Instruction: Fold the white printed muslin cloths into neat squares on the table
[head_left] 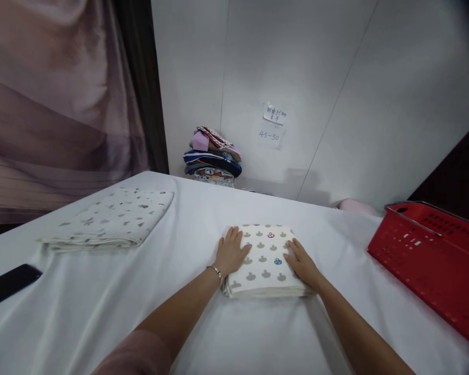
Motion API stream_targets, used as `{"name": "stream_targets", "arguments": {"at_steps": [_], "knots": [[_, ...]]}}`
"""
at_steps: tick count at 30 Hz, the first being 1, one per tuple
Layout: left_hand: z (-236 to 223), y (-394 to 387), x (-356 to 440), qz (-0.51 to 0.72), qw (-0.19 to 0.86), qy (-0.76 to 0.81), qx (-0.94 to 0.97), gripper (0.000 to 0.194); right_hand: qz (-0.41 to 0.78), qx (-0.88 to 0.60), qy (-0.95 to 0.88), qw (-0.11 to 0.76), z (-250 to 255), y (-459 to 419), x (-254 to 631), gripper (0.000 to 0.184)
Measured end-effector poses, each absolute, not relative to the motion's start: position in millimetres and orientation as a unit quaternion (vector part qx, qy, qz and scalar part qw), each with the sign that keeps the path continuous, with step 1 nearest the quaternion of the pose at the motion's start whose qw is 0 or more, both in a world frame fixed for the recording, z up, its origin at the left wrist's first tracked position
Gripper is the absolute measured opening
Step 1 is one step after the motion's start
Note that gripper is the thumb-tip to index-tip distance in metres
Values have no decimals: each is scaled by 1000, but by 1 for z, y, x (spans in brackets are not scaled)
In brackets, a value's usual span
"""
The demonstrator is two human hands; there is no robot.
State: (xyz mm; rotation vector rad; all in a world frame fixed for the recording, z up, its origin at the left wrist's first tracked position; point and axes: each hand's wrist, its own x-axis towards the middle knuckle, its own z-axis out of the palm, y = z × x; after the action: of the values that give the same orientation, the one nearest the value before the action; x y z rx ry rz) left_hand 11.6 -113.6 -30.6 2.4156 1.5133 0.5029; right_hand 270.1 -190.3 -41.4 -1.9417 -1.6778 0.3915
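Observation:
A folded white cloth (263,260) with grey mushroom prints, one red and one blue among them, lies on the white-covered table (195,333) in front of me. My left hand (231,252) rests flat on its left side, fingers spread. On the right edge lies my right hand (303,265), its fingers stretched out over the top layer. Several layers show along the cloth's front edge. A bracelet (217,273) circles my left wrist.
Another folded cloth (113,216) with small grey prints lies at the left. A dark phone-like slab (10,285) is at the left edge. At the right stands a red plastic basket (426,260). Stacked folded fabrics (213,159) sit beyond the table, against the wall (297,52).

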Motion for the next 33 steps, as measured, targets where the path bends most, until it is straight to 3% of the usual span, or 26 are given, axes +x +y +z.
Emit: {"name": "stream_targets", "arguments": {"at_steps": [3,8,13,17,19,23,27,33], "knots": [[-30,-115,11,189,137,535,812,62,205,-738,-553,328,-37,-203,278,65],[-29,-117,9,231,144,588,762,62,289,-765,-452,356,-22,-223,280,79],[-25,-121,8,238,174,610,736,66,383,-702,-478,364,-13,-224,282,70],[-22,-137,8,238,221,590,739,68,297,-724,-490,384,-7,-196,309,80],[-22,-147,7,244,247,559,753,65,210,-760,-500,358,-4,-180,322,80],[-25,-155,-1,268,300,510,760,56,101,-752,-579,298,-1,-164,318,59],[-30,-139,-9,281,306,540,733,48,85,-666,-675,304,-2,-180,262,48],[-31,-109,-10,264,246,567,740,49,103,-597,-787,116,-17,-222,188,57]]}}
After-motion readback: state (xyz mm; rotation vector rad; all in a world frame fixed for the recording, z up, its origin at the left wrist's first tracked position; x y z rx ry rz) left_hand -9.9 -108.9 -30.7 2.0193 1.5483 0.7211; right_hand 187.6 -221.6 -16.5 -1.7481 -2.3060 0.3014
